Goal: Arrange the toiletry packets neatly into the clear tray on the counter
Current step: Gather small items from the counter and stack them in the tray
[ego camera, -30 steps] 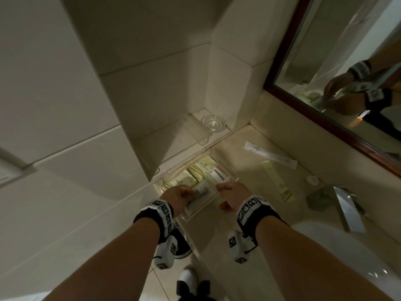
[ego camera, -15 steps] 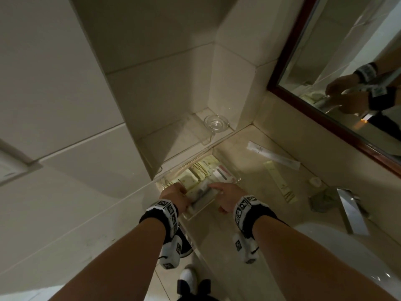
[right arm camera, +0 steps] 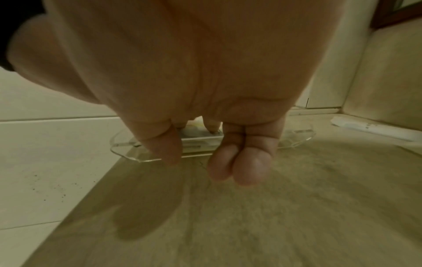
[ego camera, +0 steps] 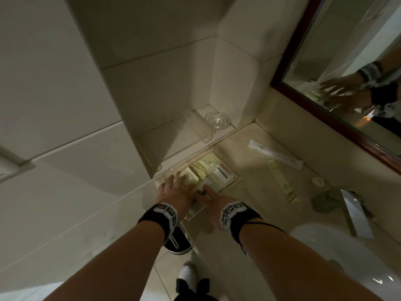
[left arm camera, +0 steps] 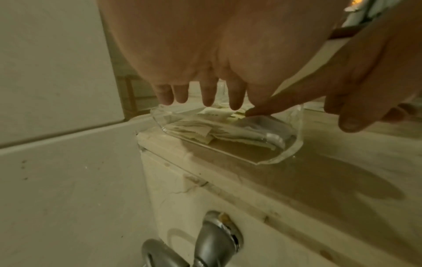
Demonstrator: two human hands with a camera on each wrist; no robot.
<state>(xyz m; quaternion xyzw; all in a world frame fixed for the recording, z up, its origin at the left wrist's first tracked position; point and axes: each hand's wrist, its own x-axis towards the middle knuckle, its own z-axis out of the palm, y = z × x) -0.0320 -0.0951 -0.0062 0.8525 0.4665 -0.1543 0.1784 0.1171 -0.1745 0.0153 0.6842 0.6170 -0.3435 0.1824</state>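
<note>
Fingers (left arm camera: 207, 95) of both hands spread loose over cream, crinkled toiletry packets (ego camera: 208, 168) in clear tray (left arm camera: 294, 144).

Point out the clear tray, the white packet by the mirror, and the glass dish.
clear tray (left arm camera: 269, 160): left wrist view, near front edge.
white packet (ego camera: 275, 154): head view, its middle.
glass dish (ego camera: 217, 120): head view, its centre.

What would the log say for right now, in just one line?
stage: arranging | left hand: open over clear tray | right hand: fingertip on packets | white sachet, yellow sachet: on counter
</note>
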